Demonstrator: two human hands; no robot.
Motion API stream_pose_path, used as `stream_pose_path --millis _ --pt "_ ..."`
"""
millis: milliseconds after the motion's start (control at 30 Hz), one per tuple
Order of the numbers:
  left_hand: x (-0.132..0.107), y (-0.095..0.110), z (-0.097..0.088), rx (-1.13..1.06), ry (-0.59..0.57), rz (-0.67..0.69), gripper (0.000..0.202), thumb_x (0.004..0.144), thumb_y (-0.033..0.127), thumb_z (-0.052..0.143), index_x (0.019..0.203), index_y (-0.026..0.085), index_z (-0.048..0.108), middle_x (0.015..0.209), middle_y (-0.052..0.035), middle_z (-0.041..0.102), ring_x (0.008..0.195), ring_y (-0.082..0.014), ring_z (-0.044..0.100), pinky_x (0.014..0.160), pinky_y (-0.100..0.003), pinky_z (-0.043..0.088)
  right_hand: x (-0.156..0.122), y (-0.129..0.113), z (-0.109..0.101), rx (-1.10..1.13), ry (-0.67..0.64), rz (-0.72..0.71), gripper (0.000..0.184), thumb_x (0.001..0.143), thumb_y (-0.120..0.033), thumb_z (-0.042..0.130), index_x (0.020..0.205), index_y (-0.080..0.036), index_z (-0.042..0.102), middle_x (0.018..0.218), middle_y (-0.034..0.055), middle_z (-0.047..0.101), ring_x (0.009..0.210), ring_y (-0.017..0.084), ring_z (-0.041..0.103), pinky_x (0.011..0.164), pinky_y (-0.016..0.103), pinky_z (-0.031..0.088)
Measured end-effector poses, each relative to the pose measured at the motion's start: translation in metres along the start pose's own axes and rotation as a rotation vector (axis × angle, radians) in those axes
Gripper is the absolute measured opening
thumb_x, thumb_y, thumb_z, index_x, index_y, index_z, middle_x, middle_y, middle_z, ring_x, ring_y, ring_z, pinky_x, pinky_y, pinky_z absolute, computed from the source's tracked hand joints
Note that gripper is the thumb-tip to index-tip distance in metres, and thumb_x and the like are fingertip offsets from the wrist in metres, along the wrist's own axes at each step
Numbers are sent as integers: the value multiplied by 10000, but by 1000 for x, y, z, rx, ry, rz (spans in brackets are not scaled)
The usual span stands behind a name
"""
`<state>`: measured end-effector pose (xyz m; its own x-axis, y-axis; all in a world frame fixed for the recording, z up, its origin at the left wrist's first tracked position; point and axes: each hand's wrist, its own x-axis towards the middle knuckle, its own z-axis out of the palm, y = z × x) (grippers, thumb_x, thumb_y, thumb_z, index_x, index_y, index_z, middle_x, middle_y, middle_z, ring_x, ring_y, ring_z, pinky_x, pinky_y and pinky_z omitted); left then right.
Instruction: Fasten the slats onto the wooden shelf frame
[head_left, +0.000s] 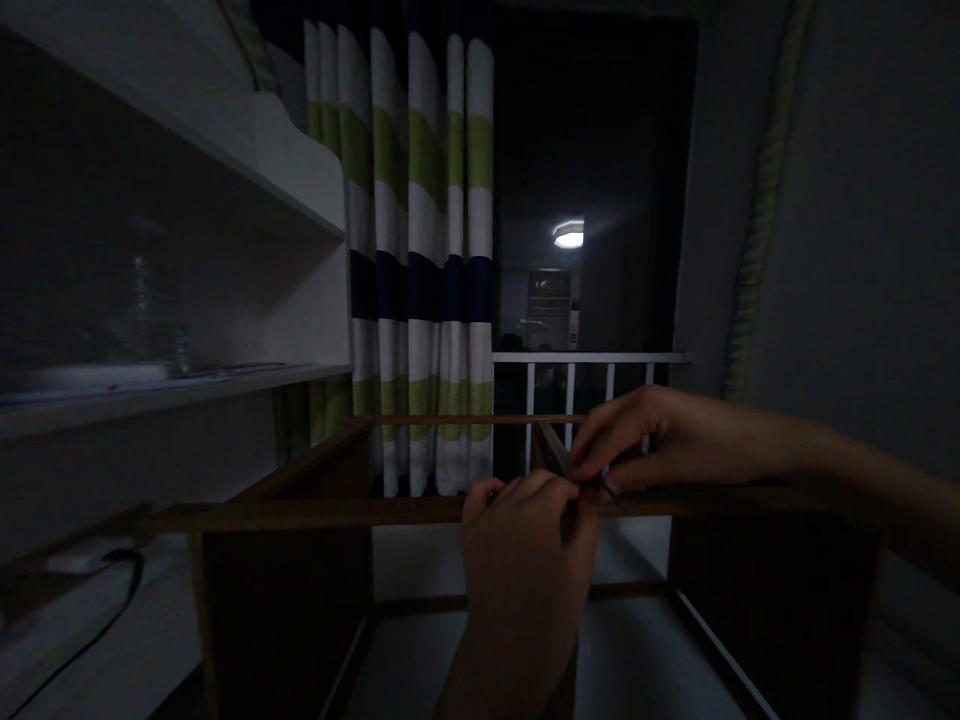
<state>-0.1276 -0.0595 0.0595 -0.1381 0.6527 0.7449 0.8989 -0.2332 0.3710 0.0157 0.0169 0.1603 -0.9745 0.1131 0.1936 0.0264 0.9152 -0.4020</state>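
Observation:
A brown wooden cabinet frame (315, 513) with an open top stands in front of me in dim light. My left hand (525, 540) is closed around its front rail, close to where a middle divider (553, 450) meets the rail. Just to the right, my right hand (637, 440) comes in from the side, thumb and fingers pinched together low over the same joint. A small dark thing shows by those fingertips, too dim to name. The left fingertips and part of the joint are hidden behind the hands.
On the left is a white shelf unit (300, 300) with blurred clear bottles (139, 300). Below it lies a black cable (124, 590). A striped curtain (427, 220), a dark window (592, 150) and a white railing (592, 357) stand behind the frame.

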Motion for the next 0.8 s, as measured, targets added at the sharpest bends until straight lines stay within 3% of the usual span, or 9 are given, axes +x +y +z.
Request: stream_pose_path --millis 133,333,467,667,800 --pt "2 -1 -1 41 13 44 138 813 240 524 712 228 618 741 80 623 711 -116 567 736 -328 279 5 3 1 -34 22 -50 129 843 -138 583 936 -92 659 891 36 601 822 105 567 732 181 446" --pt "3 0 -3 -3 4 7 105 787 206 558 734 254 634 820 95 645 773 -115 584 767 -340 281 15 9 5 -123 108 24 98 835 -158 597 889 -90 643 751 -3 608 676 71 556 590 132 417" --pt "3 3 -6 30 -25 5 120 795 219 546 722 264 630 802 110 643 748 -117 581 770 -338 296 20 14 7 34 157 97 134 801 -133 623 906 -81 558 610 -45 538 535 45 488 446 98 350" --pt "9 3 -12 76 -90 0 132 795 229 542 728 281 642 818 116 641 758 -130 585 731 -309 359 19 21 11 220 164 158 119 810 -176 598 858 -68 581 622 -21 540 512 43 458 405 95 342" --pt "14 3 -17 73 -165 -43 131 798 252 538 757 287 658 835 96 642 780 -141 590 692 -287 402 12 20 13 174 188 120 145 851 -174 541 904 -56 607 670 -11 559 516 36 463 416 103 361"
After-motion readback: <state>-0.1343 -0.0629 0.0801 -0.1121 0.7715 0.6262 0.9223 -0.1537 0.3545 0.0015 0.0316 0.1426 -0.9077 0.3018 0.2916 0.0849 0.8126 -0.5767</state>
